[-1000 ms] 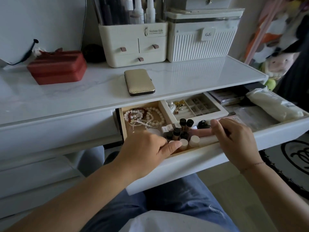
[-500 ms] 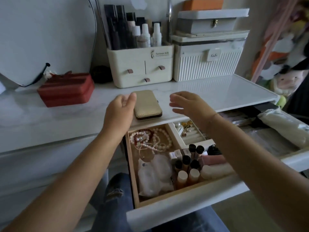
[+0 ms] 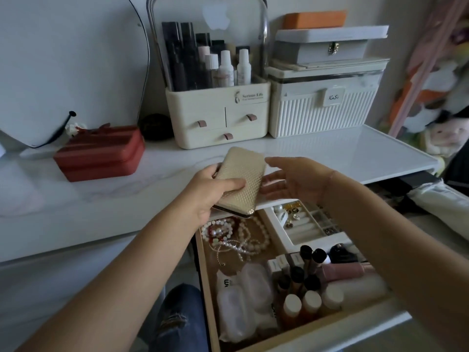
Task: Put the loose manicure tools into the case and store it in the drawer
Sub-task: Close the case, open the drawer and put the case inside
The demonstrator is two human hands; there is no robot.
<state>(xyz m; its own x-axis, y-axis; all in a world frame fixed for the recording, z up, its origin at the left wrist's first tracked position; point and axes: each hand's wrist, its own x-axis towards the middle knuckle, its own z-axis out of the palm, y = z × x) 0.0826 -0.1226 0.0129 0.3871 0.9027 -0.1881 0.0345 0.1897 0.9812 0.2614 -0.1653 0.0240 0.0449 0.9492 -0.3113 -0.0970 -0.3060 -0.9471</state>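
The gold textured manicure case (image 3: 242,179) is closed and tilted, its near end lifted off the white tabletop at the front edge. My left hand (image 3: 210,193) grips it from the left, thumb across the top. My right hand (image 3: 294,180) hovers open just right of the case, fingers spread, fingertips close to its side. Below them the drawer (image 3: 327,334) stands pulled out, holding pearl bracelets (image 3: 229,233), small bottles (image 3: 302,283) and clear plastic packets (image 3: 243,301). No loose manicure tools are visible.
A red box (image 3: 101,153) sits at the left on the tabletop (image 3: 355,153). A cream cosmetics organiser (image 3: 218,115) and a ribbed white box (image 3: 324,110) stand at the back. A white jewellery tray (image 3: 307,224) fills the drawer's far right part. My knee is under the drawer.
Both hands left the drawer and rose to the tabletop. My left hand closed on the gold case and tipped it up; my right hand came in beside it.
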